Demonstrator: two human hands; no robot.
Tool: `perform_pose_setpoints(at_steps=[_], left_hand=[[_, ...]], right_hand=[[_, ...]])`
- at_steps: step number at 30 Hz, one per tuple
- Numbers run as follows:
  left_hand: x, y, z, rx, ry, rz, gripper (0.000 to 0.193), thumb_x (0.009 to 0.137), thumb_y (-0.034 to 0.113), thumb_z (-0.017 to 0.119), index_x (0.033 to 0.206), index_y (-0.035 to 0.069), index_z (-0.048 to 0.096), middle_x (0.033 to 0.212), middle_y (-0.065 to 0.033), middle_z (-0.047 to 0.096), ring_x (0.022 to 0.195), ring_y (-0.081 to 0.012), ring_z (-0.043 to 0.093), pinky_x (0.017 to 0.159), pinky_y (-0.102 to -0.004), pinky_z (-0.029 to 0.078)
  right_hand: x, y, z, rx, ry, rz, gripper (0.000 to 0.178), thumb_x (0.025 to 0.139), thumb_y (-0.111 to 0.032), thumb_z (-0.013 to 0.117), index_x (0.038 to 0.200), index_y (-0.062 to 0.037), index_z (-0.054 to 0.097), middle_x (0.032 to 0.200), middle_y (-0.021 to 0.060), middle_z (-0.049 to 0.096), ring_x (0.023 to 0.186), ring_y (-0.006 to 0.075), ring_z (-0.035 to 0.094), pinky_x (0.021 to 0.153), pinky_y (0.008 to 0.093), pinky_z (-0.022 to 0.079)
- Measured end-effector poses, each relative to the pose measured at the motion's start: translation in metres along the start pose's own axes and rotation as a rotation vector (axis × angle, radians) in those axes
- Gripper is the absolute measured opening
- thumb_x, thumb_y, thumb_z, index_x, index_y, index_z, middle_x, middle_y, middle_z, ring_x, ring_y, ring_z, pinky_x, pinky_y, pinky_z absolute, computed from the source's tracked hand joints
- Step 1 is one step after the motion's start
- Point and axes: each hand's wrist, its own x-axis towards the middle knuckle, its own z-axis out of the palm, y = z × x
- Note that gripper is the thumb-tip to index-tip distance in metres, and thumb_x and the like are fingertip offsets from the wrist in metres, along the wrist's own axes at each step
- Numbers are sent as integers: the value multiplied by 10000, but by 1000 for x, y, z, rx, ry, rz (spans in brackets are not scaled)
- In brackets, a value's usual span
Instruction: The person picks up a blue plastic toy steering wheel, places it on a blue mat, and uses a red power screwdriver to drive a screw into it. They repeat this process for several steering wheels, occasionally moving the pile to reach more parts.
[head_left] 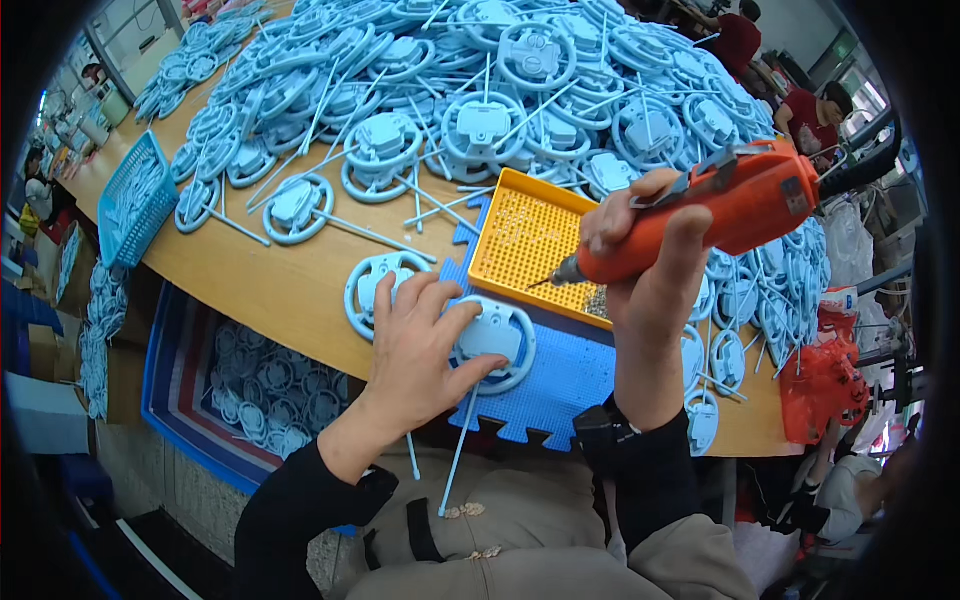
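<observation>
My right hand grips an orange electric screwdriver, its bit tip above the yellow perforated tray. Small screws lie in the tray's near corner; small pale pieces are scattered over its base. My left hand, fingers spread, lies across two light-blue wheel-shaped plastic parts with thin rods. Its thumb touches the right-hand wheel part, which is on the blue foam mat. The fingertips reach the inner edge of the left-hand wheel part.
A large heap of similar wheel parts covers the back of the wooden table. A blue basket stands at the left edge. A bin of more parts sits below. Red plastic bags hang at right; co-workers sit beyond.
</observation>
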Motion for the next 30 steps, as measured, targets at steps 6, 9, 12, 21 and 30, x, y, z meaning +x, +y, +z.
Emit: perform_pose_setpoints(at_steps=[6,9,12,21,30], left_hand=[[-10,7,11,86,-52,-92,602,634,435,826,1085,79,645,1145,-109,549,1222,-346,431,1065,-621,189],[-11,6,12,77,-58,-93,622,627,445,829,1102,90,642,1151,-105,546,1233,-350,421,1074,-637,169],[-11,4,13,63,-72,-97,634,621,451,831,1117,104,640,1156,-97,547,1239,-351,417,1074,-644,162],[-9,2,11,39,-104,-98,599,632,442,829,1099,118,641,1161,-62,565,1259,-341,416,1062,-664,154],[-35,5,-21,84,43,-76,525,626,455,809,965,88,647,1084,-100,579,1213,-362,455,1068,-650,156]], right_hand=[[-36,14,15,-191,-38,154,561,833,-547,685,1010,-47,501,711,77,568,585,166,542,545,303,461],[-42,23,15,-154,-22,175,516,833,-478,722,996,-40,502,714,92,586,592,176,566,525,298,479],[-41,26,17,-207,-45,195,515,827,-468,733,972,-29,507,716,90,590,593,165,574,512,277,475],[-30,32,33,-288,-94,228,397,856,-355,722,892,-20,512,653,60,569,546,122,552,470,239,448],[-20,15,13,-4,-121,163,534,867,-590,610,995,-79,523,684,35,548,562,153,532,528,296,443]])
